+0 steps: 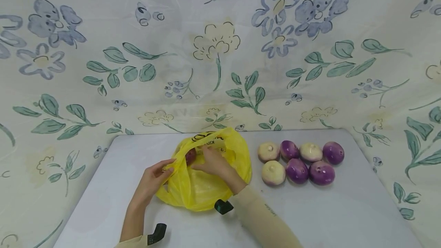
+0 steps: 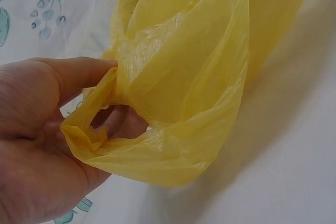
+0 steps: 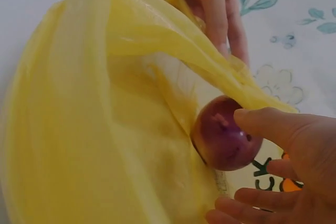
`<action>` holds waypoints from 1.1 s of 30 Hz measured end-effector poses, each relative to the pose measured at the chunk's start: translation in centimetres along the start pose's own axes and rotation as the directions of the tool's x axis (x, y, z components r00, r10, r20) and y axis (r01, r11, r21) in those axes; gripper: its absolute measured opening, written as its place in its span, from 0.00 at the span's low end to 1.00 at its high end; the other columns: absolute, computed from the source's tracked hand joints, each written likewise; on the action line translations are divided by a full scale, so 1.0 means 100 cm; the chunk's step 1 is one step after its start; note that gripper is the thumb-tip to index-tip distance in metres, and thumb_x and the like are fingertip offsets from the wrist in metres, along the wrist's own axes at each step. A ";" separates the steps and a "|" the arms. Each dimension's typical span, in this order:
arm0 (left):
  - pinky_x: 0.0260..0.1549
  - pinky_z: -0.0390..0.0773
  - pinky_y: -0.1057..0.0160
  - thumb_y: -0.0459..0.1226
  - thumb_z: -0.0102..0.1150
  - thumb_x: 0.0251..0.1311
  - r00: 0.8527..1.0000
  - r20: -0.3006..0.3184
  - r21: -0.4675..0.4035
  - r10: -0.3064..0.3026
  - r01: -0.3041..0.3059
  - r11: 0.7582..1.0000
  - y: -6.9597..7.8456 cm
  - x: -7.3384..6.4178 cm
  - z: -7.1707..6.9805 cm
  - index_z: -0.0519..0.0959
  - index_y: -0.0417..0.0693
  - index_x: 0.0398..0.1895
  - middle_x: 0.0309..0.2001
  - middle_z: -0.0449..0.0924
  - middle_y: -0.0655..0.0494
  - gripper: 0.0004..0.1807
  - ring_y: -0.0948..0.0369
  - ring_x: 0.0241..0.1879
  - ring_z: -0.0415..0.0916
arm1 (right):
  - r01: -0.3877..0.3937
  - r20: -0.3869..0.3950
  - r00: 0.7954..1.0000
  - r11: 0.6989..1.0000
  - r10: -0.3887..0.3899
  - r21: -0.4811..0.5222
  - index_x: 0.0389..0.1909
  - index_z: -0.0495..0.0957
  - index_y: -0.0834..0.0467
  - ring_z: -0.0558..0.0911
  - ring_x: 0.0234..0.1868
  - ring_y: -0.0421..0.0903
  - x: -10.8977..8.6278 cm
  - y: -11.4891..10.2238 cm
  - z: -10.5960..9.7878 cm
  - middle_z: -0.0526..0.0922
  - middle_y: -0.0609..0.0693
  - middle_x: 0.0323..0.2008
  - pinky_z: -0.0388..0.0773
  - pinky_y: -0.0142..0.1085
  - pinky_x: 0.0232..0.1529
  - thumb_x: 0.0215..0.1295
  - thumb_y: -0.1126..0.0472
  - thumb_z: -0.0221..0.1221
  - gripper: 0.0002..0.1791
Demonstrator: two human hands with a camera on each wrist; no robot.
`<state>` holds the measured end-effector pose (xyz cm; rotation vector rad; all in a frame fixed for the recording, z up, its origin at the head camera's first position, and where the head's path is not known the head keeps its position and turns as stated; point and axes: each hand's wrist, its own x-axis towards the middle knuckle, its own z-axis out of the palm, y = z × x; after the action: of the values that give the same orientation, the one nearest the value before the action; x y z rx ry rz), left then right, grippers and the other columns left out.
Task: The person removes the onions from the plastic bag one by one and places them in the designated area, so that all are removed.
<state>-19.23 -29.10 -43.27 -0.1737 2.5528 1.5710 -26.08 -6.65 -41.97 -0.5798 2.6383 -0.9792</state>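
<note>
A yellow plastic bag lies on the table with its mouth spread. My left hand pinches the bag's rim at the left; in the left wrist view, thumb and fingers grip it beside a handle hole. My right hand is inside the mouth. A purple turnip sits in the bag by the right thumb, which overlaps its edge; whether they touch I cannot tell. The other right fingers are extended, apart from the turnip. Behind them shows a pale printed panel, a packet or bag print.
To the bag's right, several turnips lie in two rows on the white table, some purple side up, others cream side up. A flower-patterned cloth hangs behind the table's far edge.
</note>
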 end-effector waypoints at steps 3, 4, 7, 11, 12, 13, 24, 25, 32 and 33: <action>0.44 0.80 0.73 0.45 0.55 0.70 1.000 0.001 -0.002 -0.003 0.003 1.000 0.000 0.000 0.000 0.73 0.52 0.65 0.62 0.75 0.45 0.22 0.61 0.47 0.78 | -0.030 0.006 1.000 0.999 0.030 0.045 0.73 0.59 0.53 0.69 0.69 0.50 0.003 -0.001 0.004 0.68 0.54 0.70 0.68 0.46 0.69 0.61 0.44 0.65 0.43; 0.44 0.80 0.73 0.45 0.55 0.70 1.000 0.001 -0.002 -0.003 0.003 1.000 0.000 0.000 0.000 0.73 0.52 0.65 0.62 0.75 0.45 0.23 0.61 0.47 0.78 | -0.038 0.007 0.999 0.998 0.038 0.058 0.73 0.60 0.54 0.70 0.69 0.50 0.003 -0.001 0.004 0.69 0.54 0.70 0.68 0.46 0.69 0.61 0.44 0.65 0.42; 0.44 0.80 0.73 0.45 0.55 0.70 1.000 0.001 -0.002 -0.003 0.003 1.000 0.000 0.000 0.000 0.73 0.52 0.65 0.62 0.75 0.45 0.23 0.61 0.47 0.78 | -0.053 0.003 0.999 0.994 0.053 0.092 0.71 0.62 0.56 0.71 0.68 0.50 0.006 0.000 0.008 0.70 0.54 0.68 0.69 0.45 0.68 0.61 0.44 0.65 0.41; 0.44 0.80 0.73 0.46 0.55 0.70 1.000 -0.002 0.004 -0.004 0.004 1.000 0.000 -0.001 0.000 0.73 0.52 0.65 0.62 0.75 0.46 0.23 0.61 0.47 0.78 | -0.042 -0.012 0.999 0.989 0.044 0.143 0.70 0.63 0.55 0.72 0.66 0.49 0.012 0.003 0.014 0.71 0.53 0.67 0.69 0.45 0.68 0.60 0.45 0.67 0.40; 0.44 0.80 0.73 0.46 0.55 0.70 1.000 -0.002 0.004 -0.004 0.004 1.000 0.000 -0.001 0.000 0.73 0.52 0.65 0.62 0.75 0.46 0.23 0.61 0.47 0.78 | -0.036 -0.015 0.999 0.987 0.039 0.160 0.70 0.63 0.55 0.72 0.66 0.49 0.014 0.004 0.015 0.72 0.52 0.67 0.69 0.44 0.68 0.60 0.46 0.67 0.40; 0.44 0.80 0.73 0.46 0.55 0.70 1.000 -0.003 0.004 -0.005 0.005 1.000 0.000 -0.001 0.000 0.73 0.52 0.65 0.62 0.75 0.46 0.23 0.60 0.47 0.78 | -0.032 -0.016 0.999 0.985 0.036 0.171 0.69 0.64 0.55 0.73 0.65 0.49 0.016 0.005 0.016 0.73 0.52 0.66 0.69 0.44 0.68 0.59 0.46 0.68 0.40; 0.44 0.80 0.73 0.45 0.55 0.70 1.000 0.004 0.002 0.004 -0.004 1.000 0.001 0.000 -0.001 0.72 0.53 0.66 0.63 0.74 0.46 0.23 0.59 0.49 0.78 | -0.003 0.027 1.000 0.981 -0.002 0.194 0.57 0.75 0.54 0.77 0.52 0.43 0.027 0.005 0.013 0.81 0.49 0.55 0.73 0.38 0.62 0.57 0.47 0.70 0.30; 0.44 0.80 0.73 0.45 0.55 0.70 1.000 0.005 0.001 0.003 -0.003 1.000 0.001 0.000 -0.001 0.72 0.53 0.66 0.63 0.74 0.46 0.23 0.59 0.49 0.78 | 0.006 0.037 0.999 0.980 -0.013 0.199 0.56 0.76 0.54 0.77 0.50 0.43 0.028 0.004 0.012 0.82 0.49 0.53 0.74 0.38 0.61 0.57 0.48 0.70 0.28; 0.45 0.81 0.72 0.45 0.54 0.70 1.000 0.005 0.000 -0.005 0.005 1.000 0.003 0.000 -0.001 0.73 0.53 0.66 0.64 0.74 0.46 0.22 0.57 0.50 0.77 | -0.051 0.121 0.992 0.978 0.026 0.203 0.64 0.70 0.50 0.75 0.48 0.45 0.028 -0.005 0.003 0.78 0.50 0.58 0.74 0.39 0.60 0.57 0.48 0.69 0.34; 0.45 0.81 0.71 0.45 0.54 0.70 1.000 0.007 -0.002 -0.007 0.007 1.000 0.003 0.000 0.000 0.72 0.53 0.66 0.63 0.74 0.46 0.23 0.57 0.50 0.77 | -0.065 0.128 0.991 0.976 0.038 0.208 0.64 0.69 0.49 0.75 0.47 0.46 0.027 -0.005 0.002 0.78 0.50 0.57 0.75 0.39 0.58 0.57 0.48 0.70 0.35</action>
<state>-19.25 -29.01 -43.00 -0.1778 2.5432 1.5684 -28.28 -8.35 -42.08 -0.5021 2.3901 -1.1514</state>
